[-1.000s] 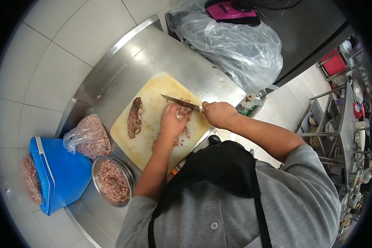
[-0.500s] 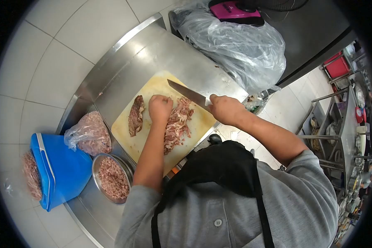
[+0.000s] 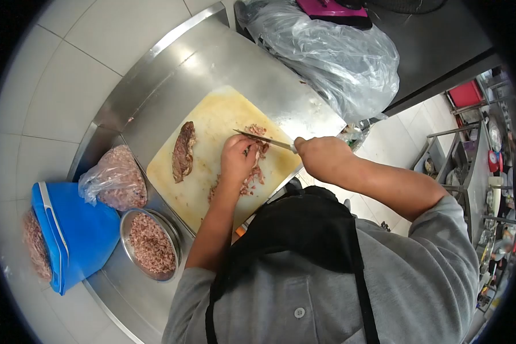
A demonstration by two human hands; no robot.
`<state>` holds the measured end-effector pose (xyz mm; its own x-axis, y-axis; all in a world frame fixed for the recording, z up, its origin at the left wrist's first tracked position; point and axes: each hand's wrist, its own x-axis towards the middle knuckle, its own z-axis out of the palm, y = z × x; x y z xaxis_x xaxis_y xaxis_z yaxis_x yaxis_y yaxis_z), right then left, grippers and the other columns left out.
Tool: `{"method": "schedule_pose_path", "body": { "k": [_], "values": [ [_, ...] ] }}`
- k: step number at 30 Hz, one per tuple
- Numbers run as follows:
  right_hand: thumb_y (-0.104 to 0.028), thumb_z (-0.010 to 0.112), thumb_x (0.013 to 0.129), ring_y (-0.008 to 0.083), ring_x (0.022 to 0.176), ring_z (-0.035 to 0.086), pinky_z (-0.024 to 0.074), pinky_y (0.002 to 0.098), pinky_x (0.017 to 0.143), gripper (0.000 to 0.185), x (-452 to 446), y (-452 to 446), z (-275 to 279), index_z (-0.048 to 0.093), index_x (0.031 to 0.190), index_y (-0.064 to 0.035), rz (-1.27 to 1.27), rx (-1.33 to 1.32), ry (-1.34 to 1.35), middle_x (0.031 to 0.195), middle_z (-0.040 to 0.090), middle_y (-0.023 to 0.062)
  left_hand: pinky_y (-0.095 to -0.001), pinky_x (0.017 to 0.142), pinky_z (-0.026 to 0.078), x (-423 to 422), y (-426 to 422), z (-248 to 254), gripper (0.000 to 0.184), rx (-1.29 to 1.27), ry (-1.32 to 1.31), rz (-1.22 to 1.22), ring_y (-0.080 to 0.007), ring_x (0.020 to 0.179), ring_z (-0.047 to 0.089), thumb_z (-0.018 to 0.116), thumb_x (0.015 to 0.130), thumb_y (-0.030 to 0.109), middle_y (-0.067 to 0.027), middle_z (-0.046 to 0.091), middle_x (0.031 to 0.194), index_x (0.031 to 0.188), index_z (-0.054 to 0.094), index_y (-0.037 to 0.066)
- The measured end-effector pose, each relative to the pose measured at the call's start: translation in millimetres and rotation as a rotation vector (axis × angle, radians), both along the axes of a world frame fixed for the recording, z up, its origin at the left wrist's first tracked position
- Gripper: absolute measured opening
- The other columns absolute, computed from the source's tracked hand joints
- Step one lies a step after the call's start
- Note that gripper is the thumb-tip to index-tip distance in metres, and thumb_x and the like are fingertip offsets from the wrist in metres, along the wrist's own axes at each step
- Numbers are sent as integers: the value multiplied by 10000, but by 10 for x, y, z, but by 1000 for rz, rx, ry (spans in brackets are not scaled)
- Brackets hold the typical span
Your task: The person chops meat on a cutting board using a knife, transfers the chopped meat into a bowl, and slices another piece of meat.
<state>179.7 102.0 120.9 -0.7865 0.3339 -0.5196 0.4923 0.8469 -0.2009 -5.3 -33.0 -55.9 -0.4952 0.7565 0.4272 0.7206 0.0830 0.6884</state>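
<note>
- Metal bowl (image 3: 151, 245), round and shiny, full of crumbly meat: at seven o'clock from the board (image 3: 212, 117).
- Left hand (image 3: 238, 160): grip curled, fingertips on stringy meat bits (image 3: 251, 179), mid-board.
- Right hand (image 3: 325, 159): grip shut around the flat, pointy knife (image 3: 269, 140), three o'clock.
- Bumpy brown meat slab (image 3: 183, 153): nine o'clock.

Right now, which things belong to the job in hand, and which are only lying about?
In the job:
knife
cutting board
chopped meat
uncut meat piece
steel bowl, probably
bagged meat, probably

Apparently lying about:
large clear plastic bag
pink-and-black object
blue container, perhaps
</note>
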Motion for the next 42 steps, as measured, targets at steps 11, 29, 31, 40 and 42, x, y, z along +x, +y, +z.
{"method": "schedule_pose_path", "body": {
  "k": [11,29,31,40,42],
  "values": [
    [-96,501,939,383,934,725,582,479,785,243,-31,-46,120,610,1133,3,26,11,-41,1012,725,228,-393,849,535,16,-86,25,126,-4,76,-12,-303,962,652,777,782,78,-123,689,987,903,766,44],
    [-110,490,943,384,967,720,585,470,792,250,-272,-68,-438,615,1123,9,-25,-22,92,1050,721,234,-384,849,543,85,-132,51,106,-42,-9,47,-303,961,666,767,789,73,-128,690,981,887,761,36],
    [-102,498,934,381,963,721,584,476,791,249,-143,-94,-135,613,1124,12,-50,-24,78,1046,723,229,-378,833,547,54,-107,99,109,-20,58,58,-305,932,670,758,795,83,-129,689,987,890,760,31],
    [-99,487,946,386,959,717,574,484,798,243,-217,-158,-429,618,1131,-13,-61,-36,91,1037,723,226,-404,859,540,10,-117,43,109,-88,-15,69,-321,951,658,759,766,97,-122,688,970,859,751,41],
    [-107,485,955,377,972,717,574,471,811,246,-153,-125,-173,618,1132,0,-61,-40,82,1039,725,216,-404,858,541,-4,-111,100,105,-50,-8,74,-321,944,661,757,768,93,-126,691,962,857,749,37]
  ]
}}
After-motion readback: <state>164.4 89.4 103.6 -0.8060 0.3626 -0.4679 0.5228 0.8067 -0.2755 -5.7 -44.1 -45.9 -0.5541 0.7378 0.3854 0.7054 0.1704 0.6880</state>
